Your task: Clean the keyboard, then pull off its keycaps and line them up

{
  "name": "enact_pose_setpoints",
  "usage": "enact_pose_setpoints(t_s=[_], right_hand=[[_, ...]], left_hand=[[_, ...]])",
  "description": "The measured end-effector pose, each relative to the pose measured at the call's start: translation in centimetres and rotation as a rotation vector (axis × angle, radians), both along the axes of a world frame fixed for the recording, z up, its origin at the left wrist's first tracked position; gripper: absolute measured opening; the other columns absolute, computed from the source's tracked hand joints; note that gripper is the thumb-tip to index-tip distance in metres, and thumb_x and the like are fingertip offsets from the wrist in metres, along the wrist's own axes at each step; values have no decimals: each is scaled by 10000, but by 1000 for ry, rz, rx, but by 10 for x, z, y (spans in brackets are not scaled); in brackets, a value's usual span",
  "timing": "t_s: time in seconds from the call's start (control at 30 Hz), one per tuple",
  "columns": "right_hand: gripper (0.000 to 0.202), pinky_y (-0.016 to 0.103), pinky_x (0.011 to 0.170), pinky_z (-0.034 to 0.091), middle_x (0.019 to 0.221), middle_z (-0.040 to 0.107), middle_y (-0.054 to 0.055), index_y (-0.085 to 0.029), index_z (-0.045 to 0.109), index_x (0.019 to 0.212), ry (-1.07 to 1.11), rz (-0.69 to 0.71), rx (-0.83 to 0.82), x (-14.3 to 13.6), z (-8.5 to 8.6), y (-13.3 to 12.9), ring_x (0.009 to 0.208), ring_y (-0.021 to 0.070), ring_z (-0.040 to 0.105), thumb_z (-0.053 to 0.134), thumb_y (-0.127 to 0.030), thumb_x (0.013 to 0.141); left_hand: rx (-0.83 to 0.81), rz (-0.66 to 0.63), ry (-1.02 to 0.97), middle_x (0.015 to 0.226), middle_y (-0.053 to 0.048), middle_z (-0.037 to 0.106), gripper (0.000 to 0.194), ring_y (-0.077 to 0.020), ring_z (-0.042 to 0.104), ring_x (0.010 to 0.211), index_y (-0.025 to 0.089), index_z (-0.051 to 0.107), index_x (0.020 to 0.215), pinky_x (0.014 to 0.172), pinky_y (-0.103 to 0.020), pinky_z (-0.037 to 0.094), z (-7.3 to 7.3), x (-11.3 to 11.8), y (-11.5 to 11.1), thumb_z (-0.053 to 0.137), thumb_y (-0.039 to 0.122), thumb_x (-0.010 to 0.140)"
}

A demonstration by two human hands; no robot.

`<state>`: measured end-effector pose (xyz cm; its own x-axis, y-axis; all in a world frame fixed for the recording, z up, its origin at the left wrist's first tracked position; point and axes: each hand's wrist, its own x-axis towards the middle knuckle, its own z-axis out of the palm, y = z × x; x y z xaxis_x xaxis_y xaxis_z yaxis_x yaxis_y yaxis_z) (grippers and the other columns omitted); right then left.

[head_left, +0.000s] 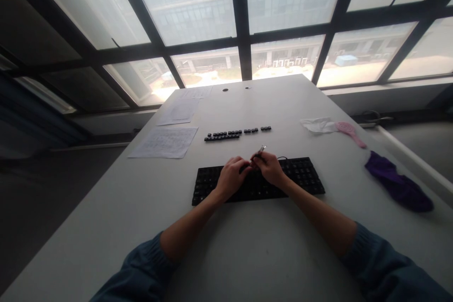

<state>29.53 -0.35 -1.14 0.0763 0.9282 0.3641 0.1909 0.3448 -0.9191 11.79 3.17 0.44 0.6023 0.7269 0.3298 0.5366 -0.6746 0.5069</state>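
Worktop (106, 226): white, long, running up to a wall of dark-framed windows (198, 0); bright ground and a building outside. Curtain (31, 118), blue, at far left.

Keyboard (258, 188): black, lying flat on the near half of the worktop, beneath both hands. Loose keycaps (223, 136): black, beyond the keyboard, set in two rows, the farther one broken by gaps.

Papers (164, 143): written sheets, left side. White tissue (316, 125): crumpled, right side, next to a pink handled object (348, 130). Purple cloth (396, 183): nearest the right edge.

Right hand (271, 167): fingers closed on a small silvery tool (262, 149), its shiny end pointing up and away. Left hand (230, 175): fingers bent over the middle keys, tips close to the right hand's; whether they grip anything cannot be told.
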Motion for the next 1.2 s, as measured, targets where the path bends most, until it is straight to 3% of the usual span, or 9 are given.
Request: enact_pose_setpoints(t_s=[0.1,0.27,0.47,0.57,0.67,0.77,0.9,1.03,1.2], right_hand=[[186,280,658,477,715,662,18,-176,663,820,5,-5,6,-1,-2,1,668,163,611,546,-290,909],[231,271,635,468,688,659,20,-179,628,770,-3,-74,-12,-2,-1,2,651,161,604,548,-336,919],[267,265,575,439,640,624,9,-185,618,759,32,-109,-40,0,-1,5,585,149,555,540,-375,929],[252,269,581,443,662,642,14,-185,624,776,45,-117,-41,0,-2,6,597,155,573,543,-368,928],[252,270,588,448,661,645,17,-184,619,769,48,-128,-43,0,-2,6,598,155,580,539,-359,931],[237,268,581,447,674,654,21,-183,622,788,69,-112,-62,-1,-3,7,592,155,582,541,-354,930],[214,269,588,456,693,664,26,-183,627,818,97,-91,-71,-1,-6,8,600,156,589,546,-348,928],[202,270,595,458,696,667,26,-186,631,818,82,-103,-72,-1,-8,8,608,159,590,547,-336,924],[196,273,619,465,694,664,24,-190,634,820,71,-101,-71,-1,-8,8,638,167,602,543,-326,927]], left_hand=[[5,-24,-38,990,-35,687,105,-220,601,988,251,695,998,904,-358,484,-1,0,0,651,289,911],[19,-15,-89,982,-26,692,241,-211,610,940,239,630,1111,868,-357,502,-1,0,-1,696,250,879],[137,-115,-13,1061,-42,680,175,-225,577,1004,242,659,1071,918,-385,498,1,1,-3,659,207,900],[133,-90,-70,1083,-55,661,141,-225,570,1033,229,668,1026,930,-379,494,6,0,-5,677,212,886],[71,-33,-161,1009,-39,674,152,-191,592,908,226,665,1033,845,-337,507,17,-1,2,688,231,883],[78,34,-190,962,-24,707,219,-172,589,799,237,675,1098,791,-322,499,31,1,27,694,253,881],[202,55,-109,918,-22,740,105,-200,604,843,229,738,940,844,-346,472,39,13,82,734,283,850],[263,62,55,919,-26,768,98,-232,608,894,232,765,917,856,-366,446,29,27,130,753,272,828],[324,36,238,873,-37,774,79,-259,583,916,255,782,864,879,-410,389,8,34,156,727,311,850]])
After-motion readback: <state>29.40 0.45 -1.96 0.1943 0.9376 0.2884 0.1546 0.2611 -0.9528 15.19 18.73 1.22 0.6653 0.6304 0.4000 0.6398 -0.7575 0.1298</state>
